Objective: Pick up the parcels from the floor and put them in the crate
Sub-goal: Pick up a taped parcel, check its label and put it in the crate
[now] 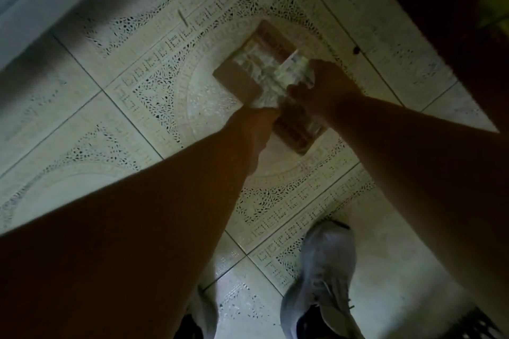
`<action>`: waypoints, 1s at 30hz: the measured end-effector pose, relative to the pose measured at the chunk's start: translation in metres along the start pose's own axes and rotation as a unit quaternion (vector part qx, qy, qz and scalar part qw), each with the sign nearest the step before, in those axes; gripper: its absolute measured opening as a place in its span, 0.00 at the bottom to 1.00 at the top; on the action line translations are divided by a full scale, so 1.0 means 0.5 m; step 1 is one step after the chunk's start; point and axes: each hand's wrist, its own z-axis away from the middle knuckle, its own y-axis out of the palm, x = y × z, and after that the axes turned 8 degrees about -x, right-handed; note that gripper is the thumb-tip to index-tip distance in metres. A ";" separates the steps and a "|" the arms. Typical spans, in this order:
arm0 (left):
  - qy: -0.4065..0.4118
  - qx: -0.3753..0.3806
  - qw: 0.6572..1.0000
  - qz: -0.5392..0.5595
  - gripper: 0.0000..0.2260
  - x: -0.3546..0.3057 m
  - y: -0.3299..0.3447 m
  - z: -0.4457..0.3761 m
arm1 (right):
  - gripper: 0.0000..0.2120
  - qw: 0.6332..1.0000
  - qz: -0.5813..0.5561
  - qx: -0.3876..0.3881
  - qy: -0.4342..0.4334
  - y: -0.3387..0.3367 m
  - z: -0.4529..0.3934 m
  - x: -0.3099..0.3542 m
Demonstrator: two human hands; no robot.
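The parcel (264, 63), a flat brown box with a pale label, sits at the middle of the patterned tiled floor (137, 107), blurred; your right hand (322, 85) clutches its right edge; your left hand (261, 121) meets its near edge, though you cannot tell whether it grips; your grey shoe (322, 278) stands nearer you, well apart.

Both bare arms reach straight down, converging

The left hand (259, 121) is mostly hidden beyond its wrist (grip unclear); the right hand (322, 82) curls its fingers (298, 89) closed, knuckles up, both forearms in deep shadow and the hands close together.
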 end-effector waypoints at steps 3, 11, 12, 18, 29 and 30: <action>-0.016 -0.035 0.998 0.041 0.17 -0.029 -0.011 0.017 | 0.39 0.998 -0.013 -0.021 0.057 -0.023 -0.002 0.009; 0.202 -0.117 0.968 0.095 0.17 -0.169 -0.113 0.289 | 0.22 0.927 -0.316 -0.167 0.116 -0.219 0.210 0.148; 0.219 -0.102 0.965 0.097 0.18 -0.199 -0.127 0.335 | 0.20 0.918 -0.329 -0.189 0.115 -0.259 0.235 0.174; 0.345 -0.022 0.932 0.109 0.30 -0.393 -0.222 0.615 | 0.18 0.890 -0.352 -0.286 0.055 -0.572 0.363 0.338; 0.493 -0.049 0.860 0.127 0.27 -0.719 -0.472 1.305 | 0.11 0.823 -0.418 -0.368 -0.109 -1.172 0.784 0.724; 0.504 -0.051 0.852 0.134 0.24 -0.733 -0.498 1.355 | 0.10 0.818 -0.424 -0.368 -0.129 -1.213 0.822 0.753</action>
